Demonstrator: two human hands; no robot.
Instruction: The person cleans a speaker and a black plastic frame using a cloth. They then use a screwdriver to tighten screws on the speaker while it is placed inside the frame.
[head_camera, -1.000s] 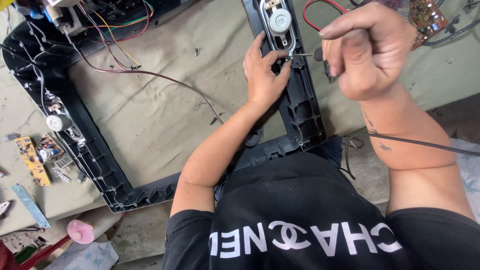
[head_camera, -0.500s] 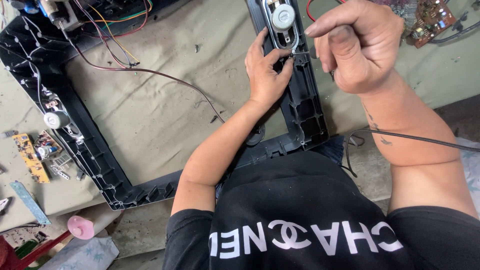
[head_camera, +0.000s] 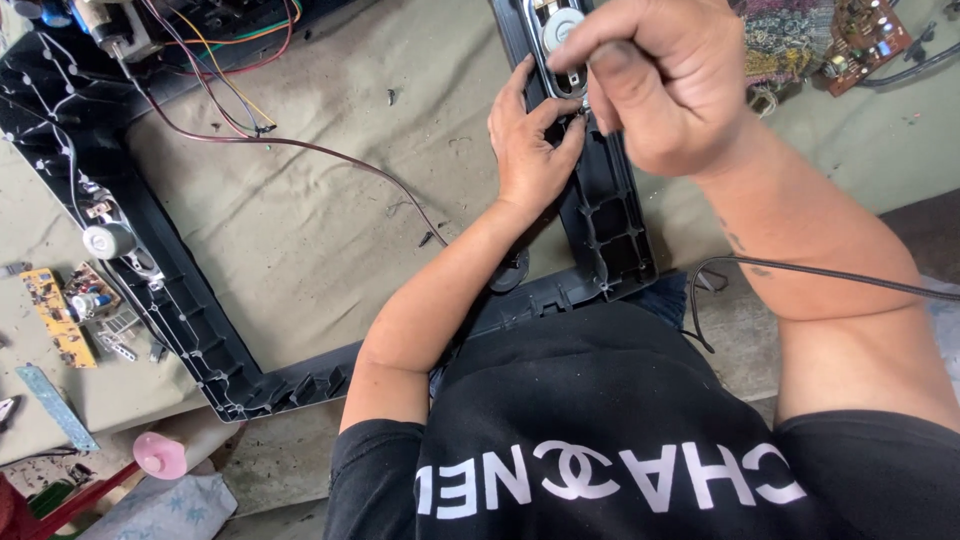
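a large black plastic frame (head_camera: 190, 330) lies on a cloth-covered surface (head_camera: 330, 230). left of the frame's left rail sits a yellow circuit board (head_camera: 55, 315). on the frame's right rail, the left hand (head_camera: 530, 150) presses half-curled fingers beside an oval speaker (head_camera: 560, 40). the right hand (head_camera: 660, 80), closed in a fist, pinches a thin tool against that speaker; its tip is hidden.

We have a single view, from a camera worn on the person's head, looking steeply down over the chest and both forearms onto the cloth-covered work surface (head_camera: 300, 230). It sits close: the right hand (head_camera: 660, 85) and left hand (head_camera: 530, 150) fill the upper middle, with the black plastic frame (head_camera: 610, 220) running off the top edge. With only this one view, nothing overlaps with another.
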